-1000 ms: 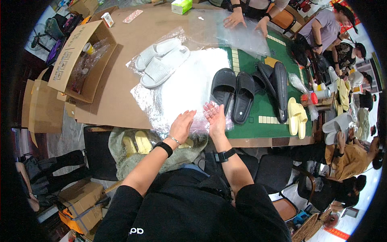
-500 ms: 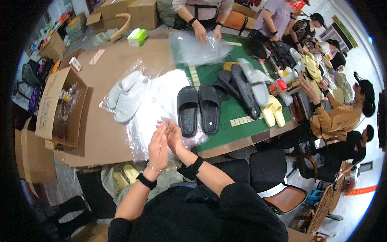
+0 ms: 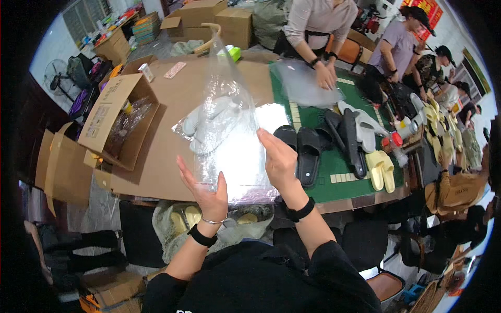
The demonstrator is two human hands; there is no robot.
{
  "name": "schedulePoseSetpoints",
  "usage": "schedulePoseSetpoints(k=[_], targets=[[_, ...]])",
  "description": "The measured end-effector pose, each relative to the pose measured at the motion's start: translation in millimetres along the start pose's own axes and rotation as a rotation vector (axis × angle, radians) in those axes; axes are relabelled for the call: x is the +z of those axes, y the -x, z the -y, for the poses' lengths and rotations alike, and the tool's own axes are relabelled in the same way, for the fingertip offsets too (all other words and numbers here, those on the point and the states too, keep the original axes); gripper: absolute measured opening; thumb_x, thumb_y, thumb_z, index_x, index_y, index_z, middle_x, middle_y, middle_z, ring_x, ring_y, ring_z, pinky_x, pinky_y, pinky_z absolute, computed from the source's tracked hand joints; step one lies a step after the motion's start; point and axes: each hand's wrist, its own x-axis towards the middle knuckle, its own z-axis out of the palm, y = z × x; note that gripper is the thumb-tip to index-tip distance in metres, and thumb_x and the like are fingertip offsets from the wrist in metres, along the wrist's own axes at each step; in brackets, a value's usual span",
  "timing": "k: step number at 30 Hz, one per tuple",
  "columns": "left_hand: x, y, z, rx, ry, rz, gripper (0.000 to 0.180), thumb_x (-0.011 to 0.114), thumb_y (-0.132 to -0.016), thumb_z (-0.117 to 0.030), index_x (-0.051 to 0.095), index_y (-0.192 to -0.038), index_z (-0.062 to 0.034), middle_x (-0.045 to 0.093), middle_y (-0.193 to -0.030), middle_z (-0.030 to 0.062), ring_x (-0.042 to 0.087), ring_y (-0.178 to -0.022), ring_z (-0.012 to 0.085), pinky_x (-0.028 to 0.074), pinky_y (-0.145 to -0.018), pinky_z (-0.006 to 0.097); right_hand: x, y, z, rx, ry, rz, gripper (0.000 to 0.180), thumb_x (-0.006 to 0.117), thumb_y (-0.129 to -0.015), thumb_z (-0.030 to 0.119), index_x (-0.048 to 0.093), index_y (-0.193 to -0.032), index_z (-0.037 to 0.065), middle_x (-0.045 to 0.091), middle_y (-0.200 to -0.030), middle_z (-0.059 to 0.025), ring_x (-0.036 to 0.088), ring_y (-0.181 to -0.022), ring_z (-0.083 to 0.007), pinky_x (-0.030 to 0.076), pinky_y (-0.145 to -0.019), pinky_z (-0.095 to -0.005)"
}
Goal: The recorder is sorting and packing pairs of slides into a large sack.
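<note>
From here, dark print (image 3: 95, 124) on the open carton (image 3: 110, 107) is too blurred to read. White letters (image 3: 183, 311) on the black shirt (image 3: 255, 284): partial only.

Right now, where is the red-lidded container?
In the head view, the red-lidded container is toward the right end of the green surface, just above a pair of yellow slippers and right of the light grey slippers.

Harsh white glare on the clear plastic (image 3: 237, 175), straight lines bowed toward a black rim.
</note>
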Motion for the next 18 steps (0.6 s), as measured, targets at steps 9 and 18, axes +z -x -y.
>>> schedulePoseSetpoints(k=[9,18], targets=[[-8.5,13.2,41.3,-0.089,-0.079,-0.089,0.089,0.066,-0.065,-0.003,0.012,-0.136,-0.007,0.017,-0.137,0.0225,0.019,-0.126,0.0395,0.017,-0.103,0.049,26.5,45.6,11.4,0.064,0.009,0.243,0.035,0.051,-0.068,-0.008,0.059,-0.101,0.003,0.062,-0.093,-0.0109,0.061,-0.086,-0.0235,0.049,-0.08,-0.0366],[-35.3,3.9,-7.1,0.223,-0.633,0.261,0.072,0.068,-0.064,-0.01,0.038,-0.129,-0.0163,0.019,-0.139,0.0136,0.018,-0.127,0.0367,0.008,-0.101,0.054,27.0,53.9,17.9,0.031,0.008,0.389,0.035,0.052,-0.068,-0.005,0.059,-0.101,0.004,0.06,-0.1,-0.01,0.058,-0.094,-0.0221,0.035,-0.095,-0.0471]])
